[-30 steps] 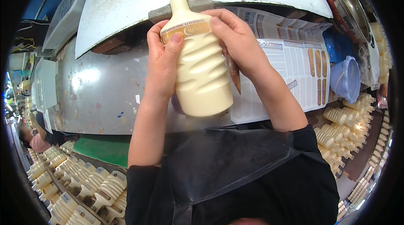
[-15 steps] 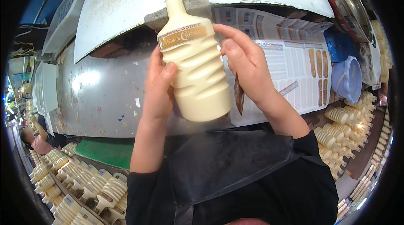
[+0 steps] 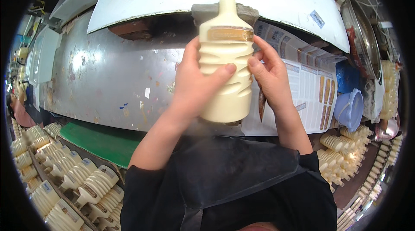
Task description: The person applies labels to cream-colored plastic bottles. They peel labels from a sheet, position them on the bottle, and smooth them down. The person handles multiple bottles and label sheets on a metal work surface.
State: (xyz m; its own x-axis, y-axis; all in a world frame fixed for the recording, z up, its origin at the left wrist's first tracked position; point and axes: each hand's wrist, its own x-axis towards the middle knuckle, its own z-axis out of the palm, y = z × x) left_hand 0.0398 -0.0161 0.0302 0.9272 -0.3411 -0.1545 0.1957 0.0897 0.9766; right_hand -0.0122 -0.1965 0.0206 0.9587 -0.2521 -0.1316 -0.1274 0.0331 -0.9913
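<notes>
While label sheets (image 3: 311,97) spread right of the fingers (image 3: 269,50), a grey block (image 3: 247,14) beyond, the cream bottle (image 3: 225,53) between them points neck-away, long axis fore-and-aft — left hand (image 3: 192,83) gripping its side; right hand (image 3: 276,84), fingers bent, at its edge — whether pinching, I can't tell.

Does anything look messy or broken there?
A bit messy: the metal table has a white scrap and tiny blue bits on its bare part, looking like litter. The cream-coloured bottle shows no damage I can see.
</notes>
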